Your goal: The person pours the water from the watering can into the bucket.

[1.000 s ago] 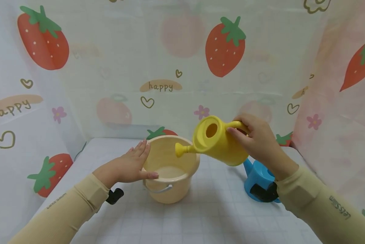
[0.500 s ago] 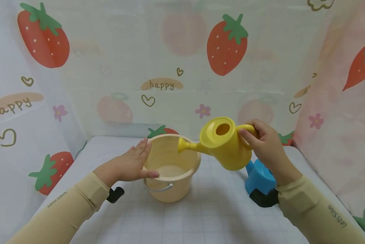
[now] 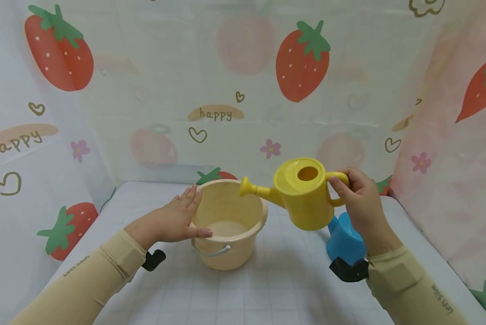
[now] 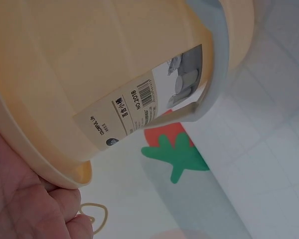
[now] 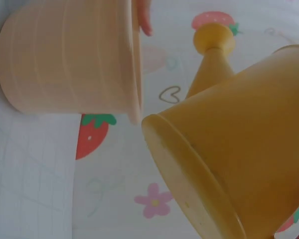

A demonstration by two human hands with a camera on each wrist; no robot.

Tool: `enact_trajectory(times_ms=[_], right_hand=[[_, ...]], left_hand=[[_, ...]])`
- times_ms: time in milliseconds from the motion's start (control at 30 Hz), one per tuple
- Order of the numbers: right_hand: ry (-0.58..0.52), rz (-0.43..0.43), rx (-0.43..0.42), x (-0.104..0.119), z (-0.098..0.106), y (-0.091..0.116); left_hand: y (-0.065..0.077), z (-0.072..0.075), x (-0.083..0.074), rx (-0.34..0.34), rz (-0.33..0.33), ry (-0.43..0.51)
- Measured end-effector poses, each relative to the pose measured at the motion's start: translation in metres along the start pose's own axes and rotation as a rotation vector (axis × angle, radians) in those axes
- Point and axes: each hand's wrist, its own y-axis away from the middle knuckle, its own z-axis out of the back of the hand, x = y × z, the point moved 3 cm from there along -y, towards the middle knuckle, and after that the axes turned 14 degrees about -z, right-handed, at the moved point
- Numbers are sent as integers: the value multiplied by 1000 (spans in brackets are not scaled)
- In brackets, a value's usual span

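Note:
My right hand [image 3: 362, 203] grips the handle of a yellow watering can [image 3: 310, 205], which is lifted off the table and nearly upright. Its spout points left, with the rose [image 3: 247, 186] over the right side of a cream bucket [image 3: 226, 255]. On the bucket's left rim rests my left hand [image 3: 171, 221], fingers straight and thumb stretched across the front of the rim. The left wrist view shows a printed label [image 4: 134, 99] on the bucket's side. In the right wrist view the can's base [image 5: 194, 184] is tilted and stands apart from the bucket wall [image 5: 65, 59].
A blue watering can [image 3: 344, 241] stands on the table at the right, partly behind the right wrist and its black strap [image 3: 348, 269]. White gridded cloth [image 3: 210, 298] covers the table. Strawberry-printed curtains [image 3: 165, 90] close off the back and both sides.
The yellow watering can has tipped back from its tilt toward upright and moved right, its rose rising. My left hand and the bucket have stayed in place.

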Motion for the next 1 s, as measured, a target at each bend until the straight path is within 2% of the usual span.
enact_trajectory(times_ms=[533, 633, 800, 1000], right_hand=[[-165, -33, -39, -20, 9, 7], [-188, -45, -28, -23, 10, 8], [-292, -35, -5, -27, 11, 11], [-347, -77, -48, -40, 13, 14]], left_hand=[[0, -3, 2, -17, -5, 1], [-1, -4, 3, -13, 1, 2], [-2, -4, 3, -15, 0, 7], [-1, -3, 2, -14, 1, 8]])
